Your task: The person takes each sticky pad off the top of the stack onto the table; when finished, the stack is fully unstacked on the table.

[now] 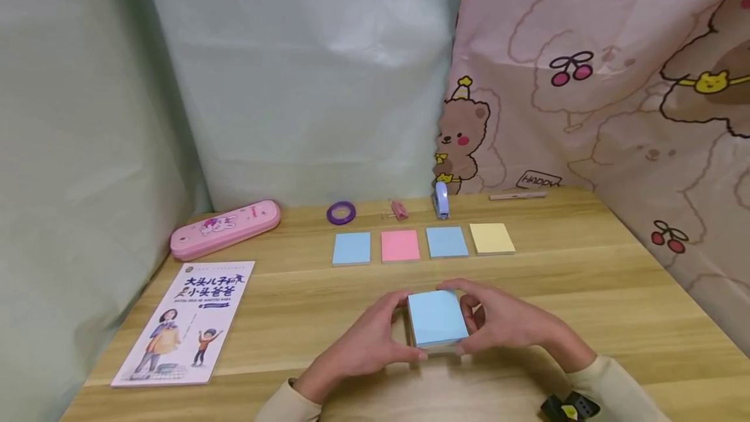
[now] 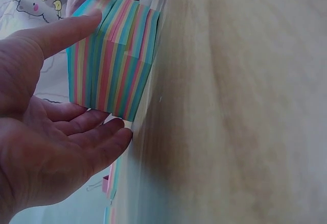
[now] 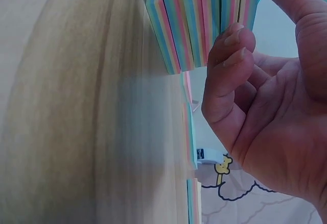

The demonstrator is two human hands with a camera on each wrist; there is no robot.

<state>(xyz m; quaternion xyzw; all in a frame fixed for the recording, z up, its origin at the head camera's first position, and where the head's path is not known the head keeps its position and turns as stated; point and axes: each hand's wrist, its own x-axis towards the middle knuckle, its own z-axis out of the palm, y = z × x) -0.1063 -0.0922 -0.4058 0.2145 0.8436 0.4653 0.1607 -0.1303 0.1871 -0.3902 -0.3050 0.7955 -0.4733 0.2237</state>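
A thick stack of sticky notes (image 1: 437, 318) with a light blue top is between both hands, near the front of the table. Its sides show stripes of blue, pink and yellow in the left wrist view, with the pads slightly offset from one another. My left hand (image 1: 375, 334) grips it from the left, thumb at the near corner and fingers at the far side. From the right, my right hand (image 1: 504, 318) pinches it between thumb and index finger, the other fingers curled beside it. The stack's underside is right at the wooden tabletop (image 2: 230, 106).
Farther back lie a blue pad (image 1: 351, 249), a pink pad (image 1: 400, 246), another blue pad (image 1: 446, 241) and a yellow pad (image 1: 491, 238). Behind them are purple tape (image 1: 341, 212), a pink clip (image 1: 399, 210), a stapler (image 1: 441, 200) and a pen (image 1: 518, 195). A pencil case (image 1: 225, 229) and booklet (image 1: 184, 324) lie left.
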